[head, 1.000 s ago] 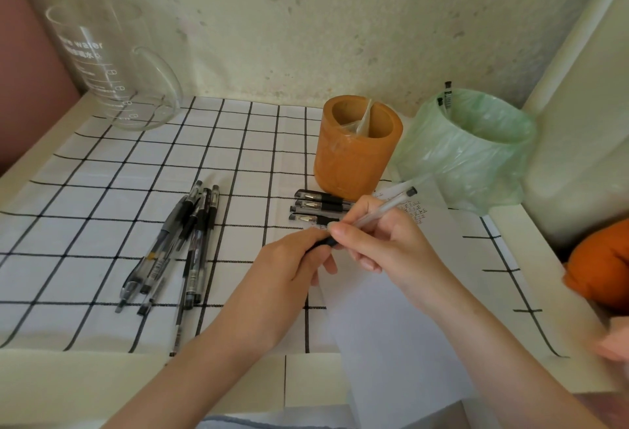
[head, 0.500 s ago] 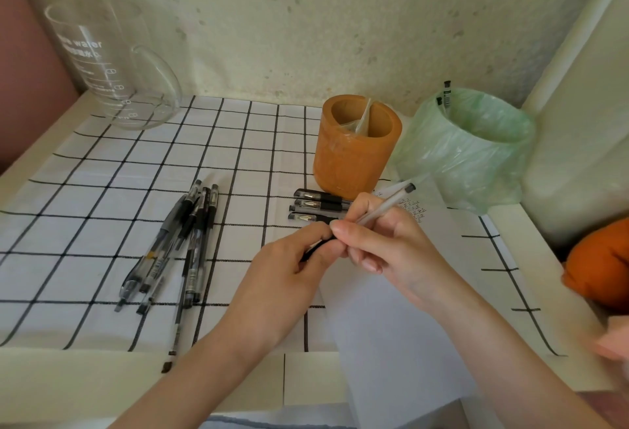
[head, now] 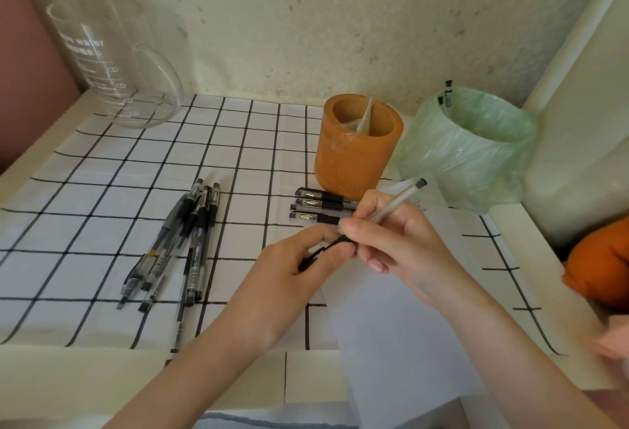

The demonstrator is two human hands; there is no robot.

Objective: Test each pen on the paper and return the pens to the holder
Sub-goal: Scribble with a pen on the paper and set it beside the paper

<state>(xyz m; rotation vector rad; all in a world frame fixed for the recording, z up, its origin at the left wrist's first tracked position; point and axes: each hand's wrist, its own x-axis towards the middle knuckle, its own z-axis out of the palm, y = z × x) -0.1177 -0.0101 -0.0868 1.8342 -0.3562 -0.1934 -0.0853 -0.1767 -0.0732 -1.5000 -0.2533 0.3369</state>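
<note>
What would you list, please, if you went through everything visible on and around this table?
checked cloth: one, white with black grid, over the table
glass jug: one, clear, back left
pen holder: one, orange, back centre
bin: one, green bag liner, right of the holder
pens in bin: two ends showing, black, at its back rim
loose pens: several, black and clear, left pile on cloth
capped pens: three, black, before the holder
paper: one, white, front right
orange object: one, right edge, unclear what
held pen: one, clear barrel, black front
left hand: pinches the pen's black end
right hand: grips the barrel
</note>
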